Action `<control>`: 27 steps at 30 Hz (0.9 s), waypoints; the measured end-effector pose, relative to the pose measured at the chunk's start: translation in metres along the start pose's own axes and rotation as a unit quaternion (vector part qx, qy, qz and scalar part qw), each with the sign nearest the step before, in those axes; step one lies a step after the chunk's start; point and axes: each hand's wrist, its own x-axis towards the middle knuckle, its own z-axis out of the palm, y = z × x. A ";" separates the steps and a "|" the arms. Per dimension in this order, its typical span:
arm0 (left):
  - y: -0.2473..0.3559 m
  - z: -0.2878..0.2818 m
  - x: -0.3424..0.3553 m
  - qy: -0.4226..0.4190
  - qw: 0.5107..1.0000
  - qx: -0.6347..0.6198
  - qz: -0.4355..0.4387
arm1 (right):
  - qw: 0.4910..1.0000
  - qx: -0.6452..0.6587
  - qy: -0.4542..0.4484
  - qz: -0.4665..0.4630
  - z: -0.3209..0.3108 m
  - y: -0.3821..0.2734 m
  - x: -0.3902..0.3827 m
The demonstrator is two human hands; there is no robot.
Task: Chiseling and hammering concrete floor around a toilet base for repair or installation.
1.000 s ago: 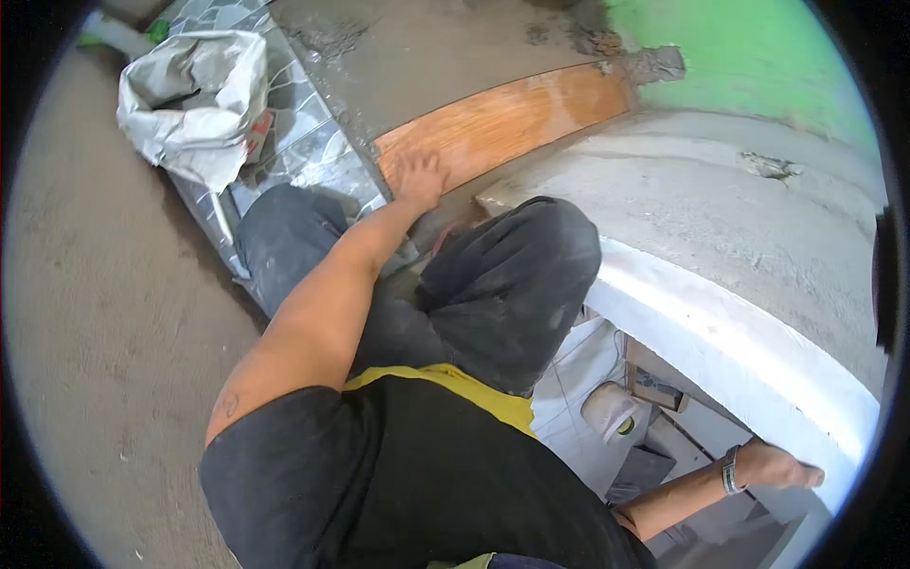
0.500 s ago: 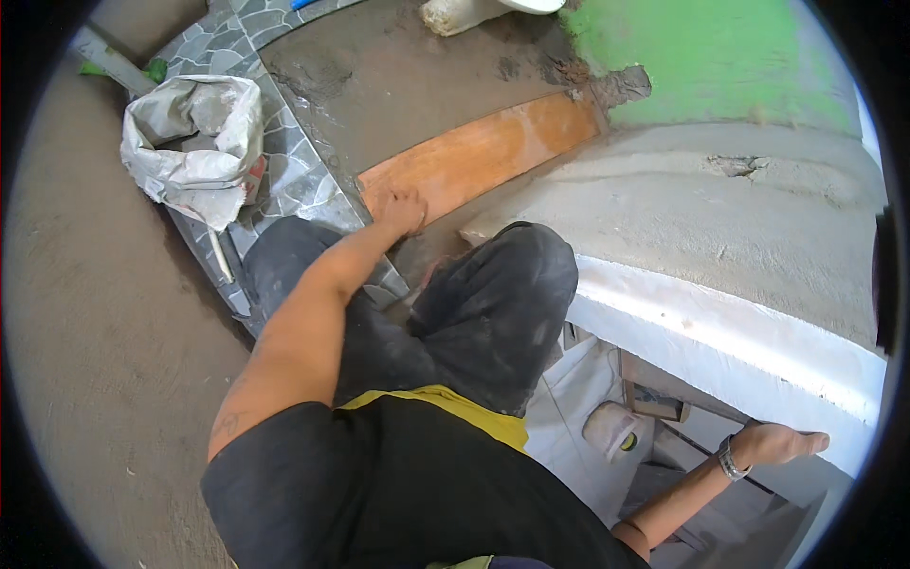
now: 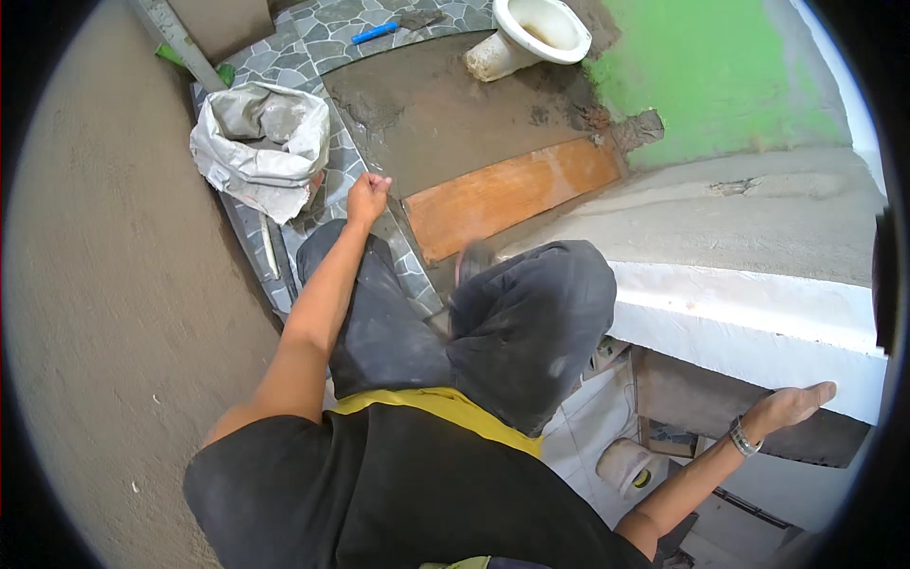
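My left hand (image 3: pixel 368 199) is raised over the edge of the patterned tiles, its fingers curled in and nothing visible in them. Just right of it, a flat orange-brown wooden board (image 3: pixel 512 197) lies on grey wet-looking mortar (image 3: pixel 427 123), tight along the base of the wall. My right hand (image 3: pixel 789 408) is out to the right, gripping the edge of a white-painted wall (image 3: pixel 739 318); part of its fingers is hidden there. A watch is on that wrist.
An open white sack (image 3: pixel 261 156) stands at left on stone-patterned tiles (image 3: pixel 346 175). Beyond are a toilet bowl (image 3: pixel 521 43) and a blue-handled tool (image 3: pixel 375 33). A straight bar (image 3: pixel 178 43) leans by the left wall. A whitish bucket (image 3: pixel 626 465) sits beyond the white wall.
My left hand has lifted off the board and drawn back left, its fingers curling. My right hand stays on the wall edge. The view has shifted, showing more of the toilet bowl and blue-handled tool.
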 end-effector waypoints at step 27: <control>-0.036 -0.026 0.006 -0.048 0.997 0.043 -0.035 | 0.999 0.018 0.013 -0.039 -0.004 0.021 0.007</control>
